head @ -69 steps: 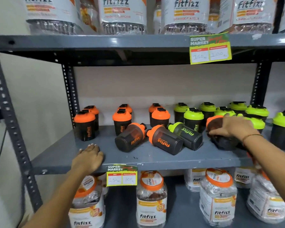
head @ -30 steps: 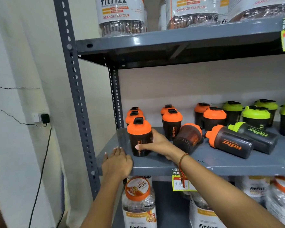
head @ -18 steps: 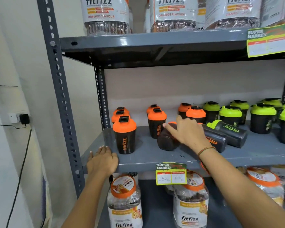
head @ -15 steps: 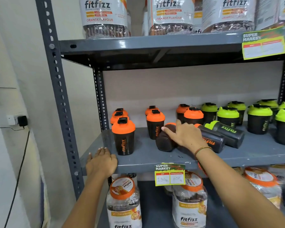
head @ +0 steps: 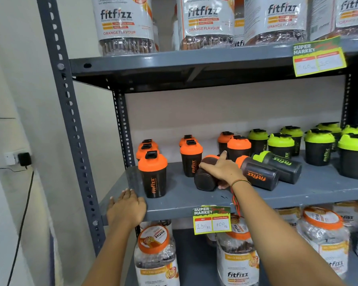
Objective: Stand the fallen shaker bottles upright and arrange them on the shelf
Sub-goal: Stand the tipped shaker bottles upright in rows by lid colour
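Observation:
Three dark shaker bottles lie on their sides on the grey middle shelf (head: 318, 193). My right hand (head: 223, 171) wraps over the leftmost fallen one, an orange-lidded shaker (head: 205, 178) with its base toward me. Beside it lie a second orange-lidded shaker (head: 258, 175) and a green-lidded shaker (head: 277, 165). An upright orange-lidded shaker (head: 152, 176) stands near the shelf's front left corner. My left hand (head: 126, 207) rests flat on the shelf's front edge, holding nothing.
More orange-lidded shakers (head: 191, 159) stand upright at the back left, green-lidded ones (head: 318, 149) at the back right. Large Fitfizz jars (head: 124, 23) fill the shelf above and the one below. A price tag (head: 212, 220) hangs on the shelf edge. A perforated upright post (head: 70, 120) stands left.
My right hand left the upright orange-lidded shaker at the front left, moved right and closed over the leftmost fallen shaker. My left hand stayed on the shelf edge.

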A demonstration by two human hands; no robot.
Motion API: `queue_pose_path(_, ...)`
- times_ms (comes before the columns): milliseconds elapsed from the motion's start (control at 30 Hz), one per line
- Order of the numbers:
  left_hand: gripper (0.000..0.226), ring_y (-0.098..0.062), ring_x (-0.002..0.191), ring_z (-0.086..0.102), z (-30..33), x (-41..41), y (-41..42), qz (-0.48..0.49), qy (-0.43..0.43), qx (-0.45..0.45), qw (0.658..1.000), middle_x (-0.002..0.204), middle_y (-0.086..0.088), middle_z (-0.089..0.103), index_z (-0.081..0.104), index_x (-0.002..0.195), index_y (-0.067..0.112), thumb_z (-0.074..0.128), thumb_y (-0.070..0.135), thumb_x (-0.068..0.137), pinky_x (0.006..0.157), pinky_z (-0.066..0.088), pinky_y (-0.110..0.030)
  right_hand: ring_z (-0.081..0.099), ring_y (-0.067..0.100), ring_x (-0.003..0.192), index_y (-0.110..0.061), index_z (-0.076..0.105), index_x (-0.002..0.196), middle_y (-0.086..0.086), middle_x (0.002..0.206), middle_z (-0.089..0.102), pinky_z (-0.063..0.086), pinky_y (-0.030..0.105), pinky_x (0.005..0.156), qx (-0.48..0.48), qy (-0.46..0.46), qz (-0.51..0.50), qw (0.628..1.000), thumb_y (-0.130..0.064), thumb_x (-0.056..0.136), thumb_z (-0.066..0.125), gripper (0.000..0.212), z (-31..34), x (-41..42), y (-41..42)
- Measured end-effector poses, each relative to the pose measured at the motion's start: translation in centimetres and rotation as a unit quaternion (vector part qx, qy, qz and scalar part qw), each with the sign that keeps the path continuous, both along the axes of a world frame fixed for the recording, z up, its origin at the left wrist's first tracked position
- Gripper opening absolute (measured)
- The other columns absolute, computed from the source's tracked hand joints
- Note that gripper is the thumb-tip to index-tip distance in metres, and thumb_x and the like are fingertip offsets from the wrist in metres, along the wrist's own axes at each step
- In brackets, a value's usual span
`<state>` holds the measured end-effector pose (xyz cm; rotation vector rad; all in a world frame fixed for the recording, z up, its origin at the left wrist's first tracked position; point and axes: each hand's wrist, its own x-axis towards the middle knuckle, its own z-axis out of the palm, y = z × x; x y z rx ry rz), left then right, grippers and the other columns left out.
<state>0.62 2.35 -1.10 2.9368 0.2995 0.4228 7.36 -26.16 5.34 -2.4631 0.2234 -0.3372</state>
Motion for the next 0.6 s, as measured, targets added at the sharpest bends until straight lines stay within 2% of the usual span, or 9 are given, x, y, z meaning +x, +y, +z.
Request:
queue_pose_path(33,0.061,-0.022,0.151,0.021,0.0,0.0,0.0,0.0,-0.001,0.0,1.0,0.163,-0.009,0.023,0.025,0.154,0.011,0.017,0.037,0.1,0.124,0.009,-0.048,0.075,0.032,0.08,-0.02,0.003,0.16,0.017,0.125,0.064,0.062,0.047,0.077,0.014,0.002,-0.001,1.0,-0.087,0.058,0.052,0.131,0.0,-0.2,-0.1)
queue_pose_path(133,0.061,-0.022,0.151,0.021,-0.1,0.0,0.0,0.0,-0.002,-0.003,1.0,0.163,-0.008,0.023,0.026,0.154,0.011,0.017,0.037,0.1,0.124,0.01,-0.048,0.074,0.024,0.057,-0.017,0.009,0.159,0.015,0.121,0.064,0.058,0.032,0.049,0.022,0.008,0.009,1.0,-0.082,0.064,0.058,0.124,0.2,-0.9,-0.6)
queue_pose_path(167,0.061,-0.022,0.151,0.022,-0.1,0.1,0.0,0.001,-0.002,-0.004,1.0,0.163,-0.008,0.023,0.026,0.154,0.012,0.017,0.037,0.1,0.124,0.01,-0.048,0.073,0.023,0.055,-0.015,0.014,0.157,0.015,0.117,0.065,0.057,0.03,0.045,0.018,0.013,0.015,1.0,-0.08,0.066,0.059,0.12,0.4,-1.2,-0.8)
queue_pose_path(200,0.061,-0.022,0.151,0.022,-0.1,0.1,0.0,0.001,-0.002,-0.004,1.0,0.163,-0.008,0.024,0.026,0.154,0.012,0.017,0.038,0.1,0.124,0.01,-0.048,0.073,0.025,0.059,-0.013,0.021,0.154,0.014,0.113,0.065,0.059,0.033,0.048,0.006,0.018,0.019,1.0,-0.08,0.065,0.06,0.118,0.6,-1.4,-1.0)
queue_pose_path(267,0.061,-0.022,0.151,0.022,-0.2,0.1,0.0,0.001,-0.004,-0.003,1.0,0.163,-0.008,0.024,0.026,0.154,0.012,0.017,0.038,0.1,0.124,0.01,-0.048,0.074,0.031,0.077,-0.009,0.031,0.148,0.013,0.113,0.067,0.063,0.043,0.066,-0.043,0.01,0.011,0.999,-0.089,0.059,0.055,0.122,1.1,-1.8,-1.1)
queue_pose_path(367,0.06,-0.022,0.151,0.022,-0.2,0.1,0.0,0.0,-0.005,-0.001,1.0,0.163,-0.008,0.024,0.025,0.154,0.012,0.017,0.039,0.1,0.124,0.009,-0.048,0.07,0.037,0.106,-0.009,0.021,0.156,0.015,0.128,0.066,0.059,0.048,0.088,-0.089,0.009,-0.002,0.996,-0.101,0.053,0.042,0.139,1.0,-1.4,-1.0)
queue_pose_path(433,0.06,-0.021,0.151,0.022,-0.2,0.1,0.0,0.001,-0.004,-0.001,1.0,0.163,-0.008,0.024,0.025,0.154,0.012,0.017,0.039,0.1,0.124,0.009,-0.048,0.068,0.038,0.111,-0.013,0.011,0.16,0.017,0.13,0.066,0.058,0.049,0.09,-0.065,0.025,0.003,0.998,-0.101,0.051,0.041,0.143,0.4,-0.9,-0.9)
queue_pose_path(600,0.06,-0.022,0.151,0.022,-0.2,0.0,-0.1,0.001,-0.008,-0.004,1.0,0.163,-0.008,0.024,0.025,0.154,0.012,0.017,0.039,0.101,0.124,0.01,-0.048,0.07,0.037,0.102,-0.021,-0.002,0.16,0.017,0.135,0.06,0.061,0.049,0.083,0.03,0.039,0.032,0.998,-0.091,0.052,0.055,0.141,-0.1,-0.9,-0.8)
